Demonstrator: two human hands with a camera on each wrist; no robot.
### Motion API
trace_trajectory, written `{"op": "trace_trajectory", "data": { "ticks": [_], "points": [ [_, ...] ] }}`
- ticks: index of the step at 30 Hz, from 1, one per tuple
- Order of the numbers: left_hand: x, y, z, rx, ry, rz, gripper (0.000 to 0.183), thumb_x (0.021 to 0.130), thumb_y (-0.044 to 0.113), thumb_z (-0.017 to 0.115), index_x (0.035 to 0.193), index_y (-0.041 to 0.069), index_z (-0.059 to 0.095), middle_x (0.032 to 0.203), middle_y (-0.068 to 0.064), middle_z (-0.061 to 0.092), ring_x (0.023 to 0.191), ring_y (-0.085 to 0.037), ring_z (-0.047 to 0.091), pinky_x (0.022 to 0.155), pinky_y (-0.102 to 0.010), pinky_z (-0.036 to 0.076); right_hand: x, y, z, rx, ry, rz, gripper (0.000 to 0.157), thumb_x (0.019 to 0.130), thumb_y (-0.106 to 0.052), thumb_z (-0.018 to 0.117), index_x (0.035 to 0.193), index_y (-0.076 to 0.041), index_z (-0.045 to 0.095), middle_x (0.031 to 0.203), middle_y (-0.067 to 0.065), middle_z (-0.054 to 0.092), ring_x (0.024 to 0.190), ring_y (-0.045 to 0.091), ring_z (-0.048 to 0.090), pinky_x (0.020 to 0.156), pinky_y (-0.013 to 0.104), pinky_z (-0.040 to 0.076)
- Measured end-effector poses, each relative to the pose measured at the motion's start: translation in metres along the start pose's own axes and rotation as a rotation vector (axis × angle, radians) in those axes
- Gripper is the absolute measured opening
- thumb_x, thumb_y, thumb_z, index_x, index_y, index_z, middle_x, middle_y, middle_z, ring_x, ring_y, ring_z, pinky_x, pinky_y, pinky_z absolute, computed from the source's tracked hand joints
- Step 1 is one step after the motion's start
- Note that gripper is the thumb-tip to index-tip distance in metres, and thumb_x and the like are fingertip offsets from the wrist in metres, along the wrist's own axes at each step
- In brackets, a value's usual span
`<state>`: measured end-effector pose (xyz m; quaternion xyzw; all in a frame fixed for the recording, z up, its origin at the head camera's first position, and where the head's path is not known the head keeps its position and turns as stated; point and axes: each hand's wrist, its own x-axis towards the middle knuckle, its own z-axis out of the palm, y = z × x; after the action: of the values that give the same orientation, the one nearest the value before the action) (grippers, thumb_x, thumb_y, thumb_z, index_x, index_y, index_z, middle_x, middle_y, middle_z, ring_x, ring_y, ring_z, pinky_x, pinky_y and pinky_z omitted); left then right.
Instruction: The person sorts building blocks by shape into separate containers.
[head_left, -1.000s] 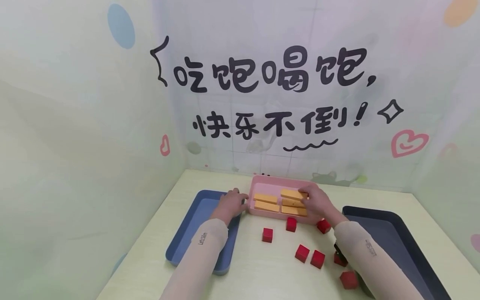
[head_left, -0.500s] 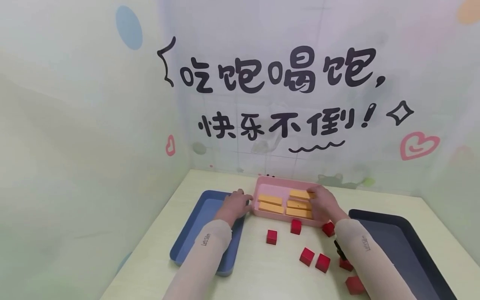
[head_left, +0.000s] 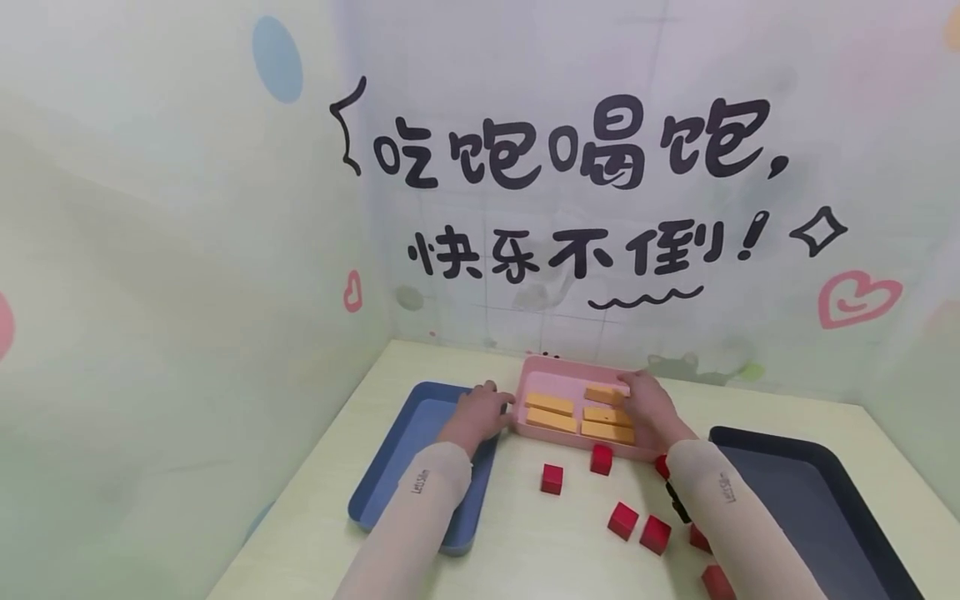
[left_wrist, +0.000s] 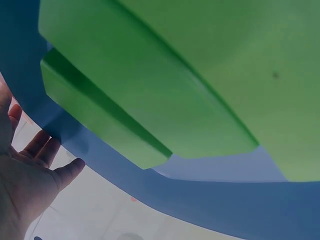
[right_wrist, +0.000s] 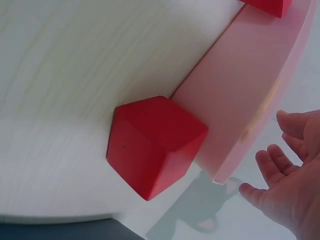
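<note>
In the head view, my right hand (head_left: 651, 407) is over the right end of the pink tray (head_left: 562, 364), partly overlapping the upper-right yellow block (head_left: 603, 395). The right wrist view shows that hand's fingers (right_wrist: 270, 167) spread apart past the tray's wall, with nothing visible between them. Several other yellow blocks (head_left: 551, 419) lie in two columns in the tray. My left hand (head_left: 482, 412) reaches over the blue tray (head_left: 408, 442), fingertips right at the pink tray's left rim. Green blocks (left_wrist: 135, 85) lie inside the blue tray in the left wrist view; my forearm hides them in the head view.
Several red cubes (head_left: 622, 520) are scattered on the pale table (head_left: 547, 558) in front of the pink tray. One red cube (right_wrist: 155, 145) sits close to its wall. A dark grey tray (head_left: 817, 517) stands at the right, partly behind my right forearm. Printed walls enclose the table.
The whole head view has shifted to the right. My right fingers, which gripped the upper-right yellow block, have loosened from it. My left hand stays beside the pink tray.
</note>
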<state>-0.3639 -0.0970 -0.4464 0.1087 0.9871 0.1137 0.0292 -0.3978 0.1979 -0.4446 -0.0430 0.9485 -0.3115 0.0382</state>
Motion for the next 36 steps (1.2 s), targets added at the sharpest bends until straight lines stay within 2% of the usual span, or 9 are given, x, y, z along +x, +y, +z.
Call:
{"op": "trace_trajectory", "data": {
  "ticks": [6, 12, 16, 24, 30, 36],
  "points": [
    [0.0, 0.002, 0.0, -0.005, 0.013, -0.001, 0.039, 0.097, 0.035, 0.064, 0.134, 0.022, 0.064, 0.127, -0.011, 0.054, 0.116, -0.03, 0.053, 0.103, -0.054, 0.041, -0.008, 0.001, -0.006, -0.023, 0.003, 0.006, 0.05, 0.098, -0.002, 0.052, 0.147, -0.001, 0.043, 0.145, 0.026, 0.039, 0.129, 0.044, 0.041, 0.109, 0.06, 0.033],
    [0.001, 0.004, 0.001, 0.012, 0.004, 0.007, 0.039, 0.098, 0.035, 0.061, 0.135, 0.022, 0.062, 0.128, -0.012, 0.054, 0.117, -0.031, 0.053, 0.103, -0.055, 0.04, -0.018, 0.007, -0.015, -0.114, 0.04, -0.067, 0.043, 0.097, -0.002, 0.055, 0.139, 0.005, 0.05, 0.137, 0.031, 0.046, 0.124, 0.047, 0.046, 0.106, 0.061, 0.037],
    [0.0, 0.004, 0.001, 0.018, -0.005, 0.01, 0.041, 0.099, 0.037, 0.06, 0.137, 0.022, 0.061, 0.131, -0.012, 0.053, 0.12, -0.032, 0.052, 0.105, -0.056, 0.038, -0.025, 0.01, -0.016, -0.11, 0.029, -0.061, 0.043, 0.098, -0.004, 0.056, 0.139, 0.004, 0.05, 0.14, 0.029, 0.046, 0.127, 0.046, 0.044, 0.107, 0.061, 0.035],
    [-0.013, 0.007, -0.007, 0.043, -0.048, 0.006, 0.057, 0.094, 0.048, 0.064, 0.144, 0.021, 0.055, 0.14, -0.014, 0.049, 0.133, -0.037, 0.045, 0.112, -0.062, 0.027, -0.041, 0.012, -0.014, -0.192, 0.051, -0.137, 0.04, 0.094, -0.006, 0.063, 0.132, 0.006, 0.057, 0.131, 0.029, 0.054, 0.12, 0.044, 0.051, 0.103, 0.058, 0.042],
    [-0.019, 0.007, -0.007, 0.107, -0.083, 0.018, 0.064, 0.094, 0.051, 0.062, 0.149, 0.021, 0.046, 0.151, -0.016, 0.04, 0.141, -0.037, 0.035, 0.112, -0.063, 0.025, -0.061, 0.011, -0.016, -0.167, 0.048, -0.141, 0.04, 0.093, -0.007, 0.065, 0.131, 0.005, 0.059, 0.129, 0.028, 0.055, 0.116, 0.042, 0.054, 0.097, 0.055, 0.048],
    [-0.023, 0.006, -0.002, 0.171, -0.102, 0.042, 0.068, 0.097, 0.053, 0.057, 0.154, 0.022, 0.038, 0.158, -0.017, 0.029, 0.146, -0.037, 0.025, 0.112, -0.064, 0.026, -0.084, 0.011, -0.019, -0.106, 0.026, -0.117, 0.041, 0.095, -0.009, 0.065, 0.134, 0.002, 0.058, 0.133, 0.026, 0.053, 0.117, 0.041, 0.054, 0.097, 0.056, 0.048]
  ]
}}
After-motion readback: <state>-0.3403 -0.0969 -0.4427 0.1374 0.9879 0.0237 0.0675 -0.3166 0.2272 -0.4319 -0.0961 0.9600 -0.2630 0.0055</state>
